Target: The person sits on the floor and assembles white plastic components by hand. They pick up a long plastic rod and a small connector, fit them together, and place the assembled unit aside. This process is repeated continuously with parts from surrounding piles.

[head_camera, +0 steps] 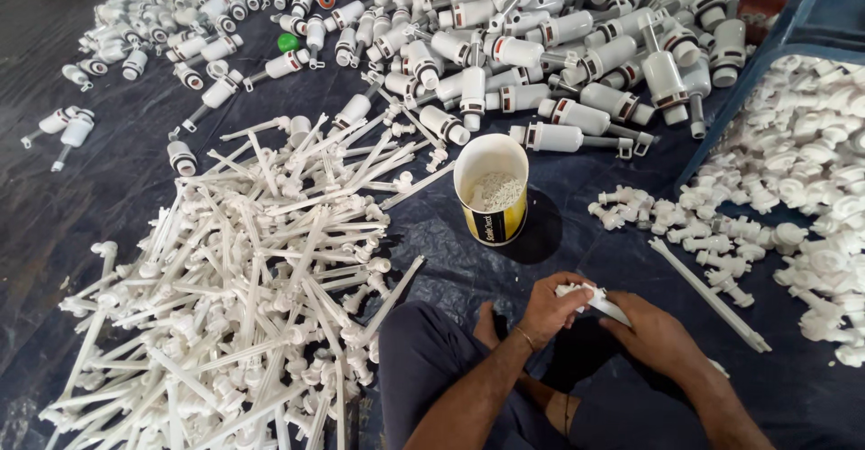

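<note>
From the head camera, I sat on the dark floor sheet (559, 243) with both of my hands together over my lap. My left hand (551, 306) was closed around the head of a white plastic stem piece (602, 302), fingers curled tight, and my right hand (656, 333) was wrapped over its other end, so the part ran between them. I judged the join went best with the two ends held in line and pressed straight, not twisted off-axis. The heap of white rods (261, 270) lay close on my left, a small tub of tiny white bits (492, 189) stood ahead, and finished cylinders (541, 45) were piled beyond it.
</note>
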